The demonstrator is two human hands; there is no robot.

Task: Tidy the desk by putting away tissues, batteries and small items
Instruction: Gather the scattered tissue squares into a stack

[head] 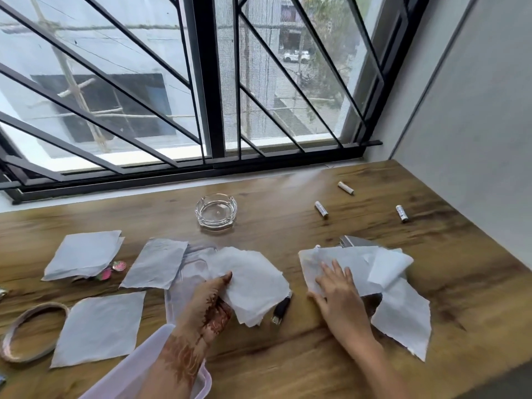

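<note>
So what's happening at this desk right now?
A person is gathering tissues off the desk. The left hand grips a bunch of tissues above a clear box. The right hand lies flat on a second pile to the right. Three loose tissues lie flat on the left. Three batteries at the far right and a glass ashtray at the back sit untouched.

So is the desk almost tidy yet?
Not nearly; nothing looks put away yet. The left hand grips a bunch of tissues, and the right hand lies flat on a spread tissue. Left to do: three loose tissues on the left, three batteries by the wall, and the pink bits.
</note>
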